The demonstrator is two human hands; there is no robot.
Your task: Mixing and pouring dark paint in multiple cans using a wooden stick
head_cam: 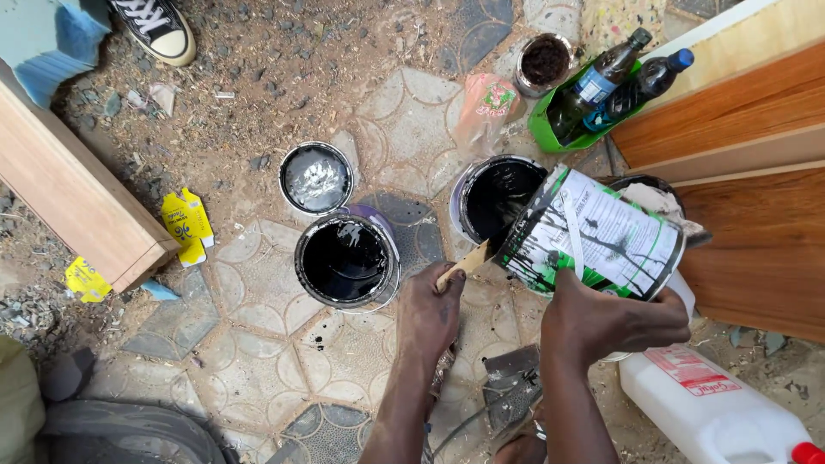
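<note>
Right hand [601,322] grips the tilted paint can [593,234], mouth aimed left over the open tin [498,199]; left hand [430,309] clasps a wooden stick [467,260] slanting up-right into that mouth

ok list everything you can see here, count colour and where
tilted can: 1, white and green, paint-streaked, right hand
open cans: 2, black inside, centre ground
lid: 1, black and silver, upper centre
wooden stick: 1, tan, left hand
bottles: 2, dark, green tray top right
jug: 1, white, red cap, bottom right
cartons: yellow, left ground
shoe: 1, black and white, top left
left hand: grips stick
right hand: holds can
</note>
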